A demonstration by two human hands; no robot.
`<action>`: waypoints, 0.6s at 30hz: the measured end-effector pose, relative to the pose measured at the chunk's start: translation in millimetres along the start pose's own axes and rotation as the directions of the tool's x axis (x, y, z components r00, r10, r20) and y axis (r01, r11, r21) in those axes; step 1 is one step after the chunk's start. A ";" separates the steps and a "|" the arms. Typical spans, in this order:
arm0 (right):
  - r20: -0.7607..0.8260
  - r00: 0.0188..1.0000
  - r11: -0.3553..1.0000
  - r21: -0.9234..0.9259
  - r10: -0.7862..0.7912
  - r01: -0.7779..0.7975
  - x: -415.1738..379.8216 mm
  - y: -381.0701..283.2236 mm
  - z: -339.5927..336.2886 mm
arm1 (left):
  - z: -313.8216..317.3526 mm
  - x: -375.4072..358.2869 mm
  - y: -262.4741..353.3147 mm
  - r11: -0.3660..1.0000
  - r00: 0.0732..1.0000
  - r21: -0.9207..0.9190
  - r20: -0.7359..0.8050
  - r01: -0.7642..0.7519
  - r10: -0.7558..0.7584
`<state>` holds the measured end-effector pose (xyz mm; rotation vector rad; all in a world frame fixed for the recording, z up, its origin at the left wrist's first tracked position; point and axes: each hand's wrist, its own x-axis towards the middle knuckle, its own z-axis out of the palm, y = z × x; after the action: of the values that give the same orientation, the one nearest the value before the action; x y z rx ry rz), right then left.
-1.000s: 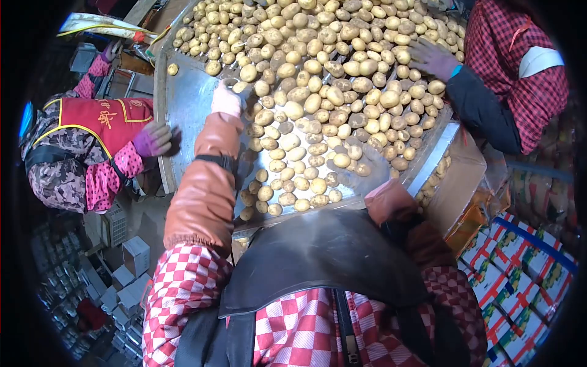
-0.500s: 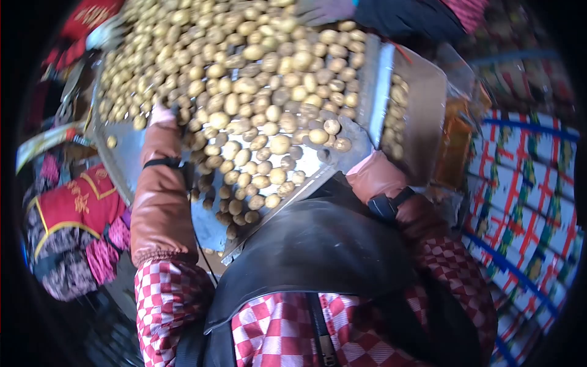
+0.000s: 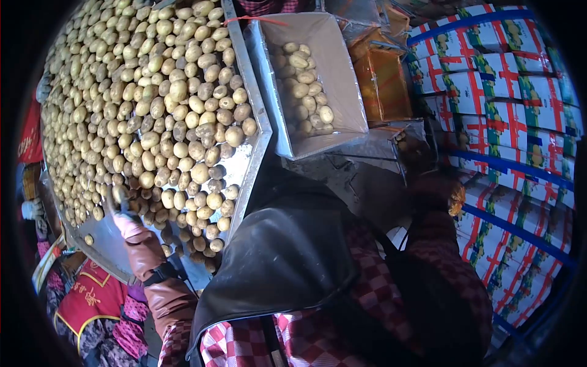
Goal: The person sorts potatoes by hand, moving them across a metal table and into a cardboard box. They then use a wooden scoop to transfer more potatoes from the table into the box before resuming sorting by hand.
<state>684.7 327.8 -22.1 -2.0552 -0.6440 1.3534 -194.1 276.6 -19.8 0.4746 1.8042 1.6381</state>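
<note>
Many potatoes [image 3: 178, 90] cover a metal sorting table [image 3: 260, 137] on the left. My left hand [image 3: 118, 205], gloved and smeared by motion, is among the potatoes near the table's lower left edge; its fingers cannot be made out. My right arm reaches out to the right, away from the table. In deep shadow at its end, my right hand [image 3: 433, 186] is barely visible beside a small orange-brown thing [image 3: 457, 199]. Whether it holds anything is hidden. An open cardboard box [image 3: 333, 73], lined with film, stands against the table's right side with potatoes inside.
Stacked printed cartons [image 3: 507, 122] with blue straps stand on the right. Behind the open box is an orange crate [image 3: 382, 85]. At the lower left is a person in a red apron [image 3: 92, 296]; another person's gloved hand [image 3: 32, 209] shows at the left edge.
The view has swung right, bringing the box and cartons further in. My right hand has left the potatoes at the table's near edge and moved out to the right. My left hand remains among potatoes.
</note>
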 end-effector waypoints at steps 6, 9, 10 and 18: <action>0.524 0.843 0.914 0.390 -0.122 -0.110 22.8 -74.4 113.4 | 124.3 -107.6 44.6 0.980 0.929 0.164 0.332 0.112 -0.161; 0.894 0.424 0.920 0.278 -0.143 -0.276 -99.6 -130.5 280.4 | 197.7 -149.5 81.2 0.944 0.816 0.290 0.500 0.158 -0.291; 0.892 0.452 0.969 0.135 -0.028 -0.207 -118.8 -132.7 312.9 | 210.4 -154.8 67.8 0.951 0.792 0.298 0.558 0.085 -0.246; 0.898 0.436 0.921 0.118 0.060 -0.371 -131.4 -114.1 373.7 | 204.6 -172.5 44.1 0.943 0.534 0.209 0.783 0.257 -0.319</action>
<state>281.5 398.3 26.7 -1.0473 -0.5027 2.5436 61.4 322.5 58.8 0.7582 1.1311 0.8659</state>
